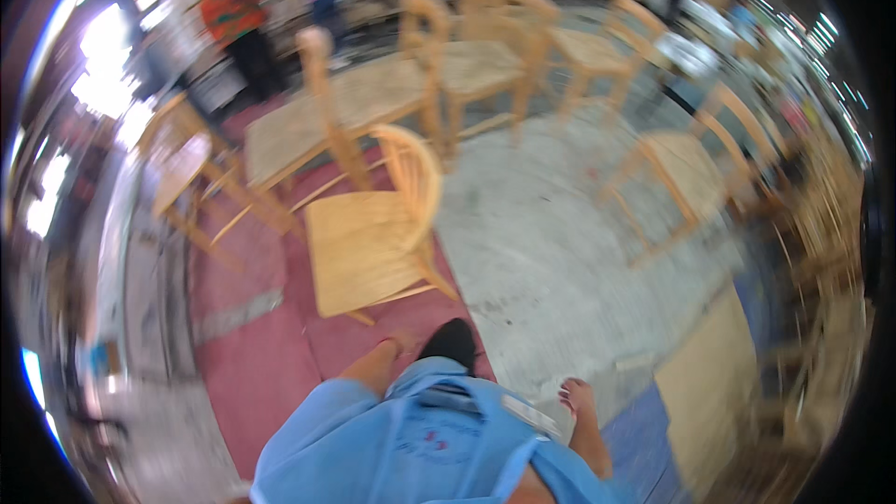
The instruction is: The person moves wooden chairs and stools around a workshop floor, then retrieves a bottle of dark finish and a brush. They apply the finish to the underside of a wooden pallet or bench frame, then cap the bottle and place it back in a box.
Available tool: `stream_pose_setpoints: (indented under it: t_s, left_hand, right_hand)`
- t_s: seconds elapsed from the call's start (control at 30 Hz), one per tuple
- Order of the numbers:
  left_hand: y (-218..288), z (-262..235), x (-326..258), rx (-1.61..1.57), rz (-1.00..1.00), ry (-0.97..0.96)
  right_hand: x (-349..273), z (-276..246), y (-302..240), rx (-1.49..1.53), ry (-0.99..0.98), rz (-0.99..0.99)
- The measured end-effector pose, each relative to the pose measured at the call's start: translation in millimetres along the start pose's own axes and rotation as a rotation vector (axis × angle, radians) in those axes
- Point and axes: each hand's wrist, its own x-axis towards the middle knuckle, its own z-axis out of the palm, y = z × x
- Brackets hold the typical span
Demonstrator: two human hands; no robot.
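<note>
Both hands hang empty at the person's sides: left hand [401, 343] loosely curled, right hand [576, 396] fingers slack. Nearest, an unfinished wooden chair [373, 233] lies tipped on the red floor [252, 364] section's edge.

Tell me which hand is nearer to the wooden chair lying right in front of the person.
Left. The left hand hangs just below the light wooden chair, near its seat edge, not touching it. The right hand hangs farther right over the grey floor, well apart from the chair.
</note>
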Motion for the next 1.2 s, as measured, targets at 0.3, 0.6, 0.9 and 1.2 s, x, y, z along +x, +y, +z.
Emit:
stream_pose_setpoints:
  t_s: [0.3, 0.6, 0.9, 1.2]
  left_hand:
    - [77.8, -109.0, 248.2, 0.181, -0.152, 0.021]
    - [152.6, -365.6, 361.5, -0.408, -0.145, 0.358]
    - [269.6, -491.2, 579.6, -0.775, -0.125, 0.039]
    - [459.6, -567.7, 732.4, -1.050, -0.325, -0.218]
  right_hand:
    - [155.3, -61.6, -225.3, -0.077, 0.061, -0.037]
    - [211.9, -172.4, -302.1, -0.116, 0.155, 0.137]
    - [364.9, -414.8, -453.3, 0.212, 0.647, -0.320]
    - [443.9, -652.7, -723.5, -0.493, 1.435, -0.567]
